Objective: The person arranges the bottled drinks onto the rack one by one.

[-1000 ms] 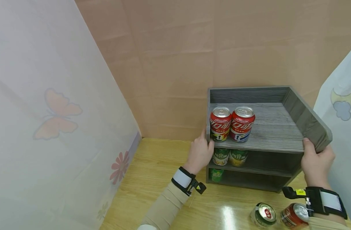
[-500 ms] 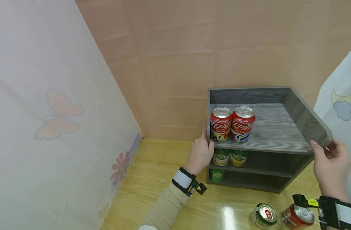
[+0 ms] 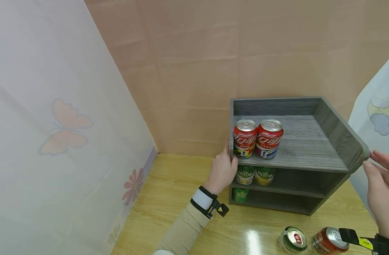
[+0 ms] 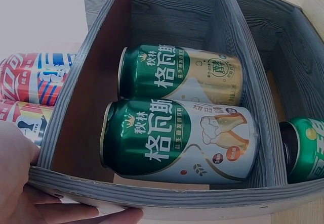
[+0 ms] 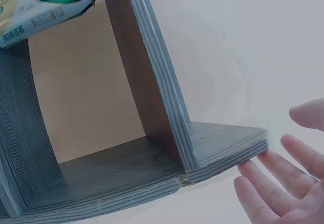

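A grey wooden three-level shelf (image 3: 309,141) stands on the table. My left hand (image 3: 222,171) grips its left side, with the thumb at the front edge and fingers along the outer face in the left wrist view. Beside the right front corner, my right hand (image 3: 383,191) has its fingers spread and relaxed; the right wrist view shows fingertips close to the side panel, contact unclear. Two red cola cans (image 3: 257,139) stand upright on the top level at left. Below them are two green kvass cans (image 4: 182,140), and a green can (image 4: 306,148) occupies the bottom level.
In front of the shelf on the wooden table (image 3: 181,177) stand a dark green can (image 3: 292,240) and a red-brown can (image 3: 330,241). A brown backdrop (image 3: 194,71) rises behind, and a white patterned sheet (image 3: 86,177) borders the left.
My right hand has let go of the shelf's right front corner and moved right, its fingers opening. The left hand keeps its hold, and the shelf and cans look unmoved.
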`<state>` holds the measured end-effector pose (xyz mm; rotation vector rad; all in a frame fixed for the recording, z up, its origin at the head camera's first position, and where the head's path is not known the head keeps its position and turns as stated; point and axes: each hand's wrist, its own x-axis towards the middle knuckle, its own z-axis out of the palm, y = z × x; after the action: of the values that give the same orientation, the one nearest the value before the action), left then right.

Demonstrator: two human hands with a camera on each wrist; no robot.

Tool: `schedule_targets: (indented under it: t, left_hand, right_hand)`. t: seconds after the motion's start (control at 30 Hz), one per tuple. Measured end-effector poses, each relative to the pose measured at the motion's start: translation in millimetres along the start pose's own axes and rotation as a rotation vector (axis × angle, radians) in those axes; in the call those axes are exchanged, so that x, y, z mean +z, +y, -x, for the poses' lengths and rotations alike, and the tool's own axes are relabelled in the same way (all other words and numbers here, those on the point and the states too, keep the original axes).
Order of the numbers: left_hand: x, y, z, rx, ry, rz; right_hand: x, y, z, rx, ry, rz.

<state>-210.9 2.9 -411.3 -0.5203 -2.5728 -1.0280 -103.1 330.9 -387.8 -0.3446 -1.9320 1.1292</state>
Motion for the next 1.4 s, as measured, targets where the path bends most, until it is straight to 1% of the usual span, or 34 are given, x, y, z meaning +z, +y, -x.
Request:
schedule_targets:
  t: [0.1,0.2,0.33,0.43,0.53,0.73,0.87,0.97,1.17,1.23,1.4]
  left_hand:
    - [-0.1,0.1,0.2,-0.002,-0.002,-0.001]
    - [-0.7,0.4,0.5,-0.002,-0.003,-0.003]
    - [-1.4,0.6,0.4,-0.004,-0.004,-0.001]
    - [-1.3,0.4,0.2,-0.006,-0.005,-0.001]
    - [-1.1,0.4,0.6,-0.007,-0.004,-0.005]
    - [-1.5,1.1,0.8,-0.002,0.002,-0.014]
    - [-1.5,0.9,0.6,-0.003,0.001,-0.011]
    - [-1.5,0.6,0.3,-0.005,-0.002,-0.004]
    - [-0.9,0.2,0.2,0.002,-0.002,-0.005]
    - [-0.7,0.0,0.4,0.004,-0.001,-0.007]
    - [-0.2,-0.2,0.7,0.004,0.003,-0.012]
  right_hand:
    - [-3,-2,7,-0.018,-0.010,0.029]
    - [-7,-4,12,-0.027,-0.010,0.035]
    - [-9,-5,19,0.012,-0.048,0.035]
    - [-9,-2,26,0.045,-0.130,0.041]
    - [-7,3,33,0.034,-0.214,0.052]
    - [-7,13,40,-0.049,-0.384,0.153]
    - [-7,19,42,-0.072,-0.508,0.204]
    - [-6,25,43,-0.062,-0.594,0.249]
    - [-2,38,51,-0.058,-0.701,0.218]
    - [0,42,55,-0.044,-0.742,0.217]
    - [5,49,61,0.026,-0.905,0.249]
